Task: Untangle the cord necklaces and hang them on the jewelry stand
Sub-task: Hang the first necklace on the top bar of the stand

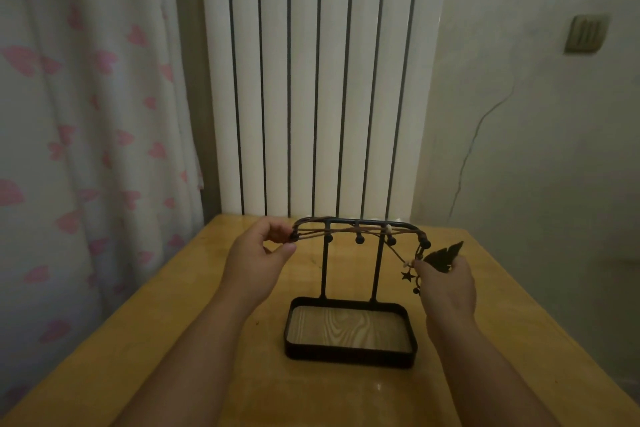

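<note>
Head camera looks down at a black metal jewelry stand [378, 263] on a wooden table [173, 322], with the cord necklaces [346, 230] stretched along its top bar from one end to the other. The left hand [259, 260] is at the bar's left end, thumb and forefinger closed together on the cord ends there. The right hand [446, 284] is just below the bar's right end, its fingers curled and clamped on the cords where the pendants gather; a dark feather pendant [445, 255] sticks up past the fingers and a small star charm [408, 276] dangles beside them. The strands cross each other between the 2 hands (how many necklaces there are I cannot tell), so they look only partly sorted. These cords should be very light, limp and thin, likely to slide through a loose hold and to snag on the ball-tipped pegs under the bar. The feather looks thin and may bend, so the better hold is probably on the cord itself, close to a knot or bead, not on the pendant. The stand rests on its tray base [349, 355] and seems light enough to tip if the cords are pulled hard sideways.
</note>
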A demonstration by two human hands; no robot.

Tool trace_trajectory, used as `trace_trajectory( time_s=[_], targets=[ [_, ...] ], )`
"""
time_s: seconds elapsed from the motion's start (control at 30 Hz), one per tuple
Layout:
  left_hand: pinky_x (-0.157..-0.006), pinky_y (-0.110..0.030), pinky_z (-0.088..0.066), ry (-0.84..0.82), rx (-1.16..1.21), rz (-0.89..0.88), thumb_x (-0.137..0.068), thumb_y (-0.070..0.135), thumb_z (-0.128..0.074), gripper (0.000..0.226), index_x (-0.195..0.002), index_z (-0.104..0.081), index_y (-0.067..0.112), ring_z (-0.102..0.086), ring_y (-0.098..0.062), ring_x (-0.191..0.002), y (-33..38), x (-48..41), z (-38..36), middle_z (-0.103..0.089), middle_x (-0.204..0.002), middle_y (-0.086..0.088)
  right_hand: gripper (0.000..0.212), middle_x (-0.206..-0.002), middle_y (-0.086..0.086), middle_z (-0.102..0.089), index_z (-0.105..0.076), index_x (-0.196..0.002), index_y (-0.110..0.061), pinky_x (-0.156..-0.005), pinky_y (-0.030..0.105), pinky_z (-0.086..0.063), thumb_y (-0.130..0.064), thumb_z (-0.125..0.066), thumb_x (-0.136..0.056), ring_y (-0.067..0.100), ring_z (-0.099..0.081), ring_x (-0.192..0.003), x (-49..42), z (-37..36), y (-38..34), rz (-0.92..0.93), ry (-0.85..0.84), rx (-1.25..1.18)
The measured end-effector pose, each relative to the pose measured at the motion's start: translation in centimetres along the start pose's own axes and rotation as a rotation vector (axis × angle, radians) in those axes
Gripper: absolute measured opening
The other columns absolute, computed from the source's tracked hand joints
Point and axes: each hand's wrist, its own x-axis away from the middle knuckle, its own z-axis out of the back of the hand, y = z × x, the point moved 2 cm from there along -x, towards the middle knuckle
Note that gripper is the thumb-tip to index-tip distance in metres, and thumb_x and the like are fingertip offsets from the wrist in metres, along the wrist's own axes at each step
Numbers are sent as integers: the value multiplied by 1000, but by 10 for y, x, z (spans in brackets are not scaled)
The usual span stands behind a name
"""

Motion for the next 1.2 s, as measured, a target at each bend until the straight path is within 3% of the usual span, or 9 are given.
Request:
trace_trajectory(
  time_s=[0.27, 0.5, 0.63, 0.7, 0.8, 0.9, 0.97, 1.07, 1.2],
  targets=[
    [-67, -20, -41, 82, -128, -27, -85, 14, -75, 22, -75, -63, 30, -57, 1, -81, -6, 0, 0, -65, -86, 17, 40, -129, 12, -59, -50, -130, -9, -92, 44, -47, -12, -64, -93, 30, -53, -120, 0, -1, 0, -6, 4, -6],
    [-74, -25, -45, 158, -444, -278, -85, 7, -73, 19, -98, -78, 19, -64, -13, -93, -12, 1, -8, -75, -98, 5, 39, -127, 11, -59, -51, -129, -9, -87, 39, -46, -12, -64, -93, 24, -53, -111, 0, -2, -1, -7, 8, 5],
    [-79, -29, -52, 155, -329, -129, -87, 4, -64, 26, -102, -75, 21, -61, -10, -101, -15, 1, -8, -70, -111, 8, 39, -123, 10, -60, -52, -129, -11, -82, 37, -47, -14, -65, -92, 20, -52, -102, -1, 0, 1, -20, 5, -17],
    [-73, -22, -48, 161, -225, -30, -87, 1, -60, 27, -98, -72, 23, -60, -8, -100, -16, 0, -7, -68, -111, 10, 38, -119, 9, -61, -53, -127, -13, -76, 37, -51, -16, -66, -92, 21, -55, -96, -2, 2, 5, -72, 2, -70],
    [-62, -19, -43, 174, -103, 74, -89, 0, -59, 28, -95, -67, 26, -59, -7, -90, -13, 1, -7, -66, -103, 7, 28, -106, 10, -63, -58, -118, -11, -66, 33, -53, -18, -66, -91, 22, -61, -88, -1, 4, 14, -214, -31, -201],
    [-54, -21, -42, 186, -27, 163, -92, 2, -58, 25, -102, -65, 23, -58, -11, -74, -12, 3, -8, -64, -98, 3, 16, -104, 14, -66, -61, -107, -7, -67, 34, -54, -18, -56, -96, 26, -65, -96, 6, 5, 18, -425, -59, -465],
    [-57, -21, -42, 195, 3, 210, -92, 2, -58, 23, -104, -66, 20, -57, -7, -78, -13, 6, -10, -63, -98, 4, 14, -104, 17, -67, -59, -102, -5, -65, 34, -53, -15, -50, -98, 30, -67, -98, 11, 6, 20, -549, -46, -620],
    [-66, -25, -47, 185, 46, 308, -93, 6, -59, 18, -101, -66, 21, -59, -11, -91, -22, 9, -14, -63, -102, 3, 16, -100, 21, -67, -57, -102, 1, -63, 32, -54, -9, -46, -99, 30, -69, -89, 18, 9, 22, -627, -94, -568],
    [-78, -34, -53, 93, 68, 406, -94, 11, -60, 15, -97, -64, 25, -61, -18, -97, -32, 16, -18, -63, -101, 3, 17, -92, 20, -66, -57, -91, 3, -81, 37, -56, -9, -48, -99, 29, -66, -80, 23, 13, 25, -673, -120, -503]
  ],
)
